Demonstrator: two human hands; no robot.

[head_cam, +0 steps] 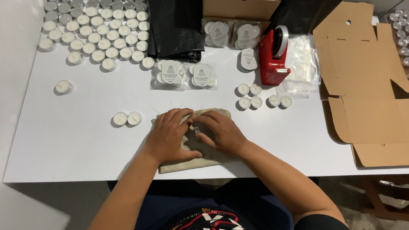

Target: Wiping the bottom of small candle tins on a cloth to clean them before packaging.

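In the head view, both hands meet at the lower centre of the frame on a beige cloth pouch (198,149) that lies flat near the front edge of the white table (73,136). The left hand (168,135) presses down on the pouch with fingers spread; the right hand (220,132) has its fingers curled onto the cloth beside it, and whether they pinch anything cannot be told. Just left of the pouch sit two loose tealights (127,119), with a single tealight (63,87) farther left. A cluster of five tealights (261,99) stands at centre right. Four clear packs of tealights (185,75) lie above the hands, and a red tape dispenser (273,58) stands beside them. A large block of tealights (97,27), too many to count surely, fills the upper left. A closed cardboard box (240,4) sits at top centre, and an unfolded flat carton (374,86) overhangs the right edge. Bare tabletop stretches across the lower left.
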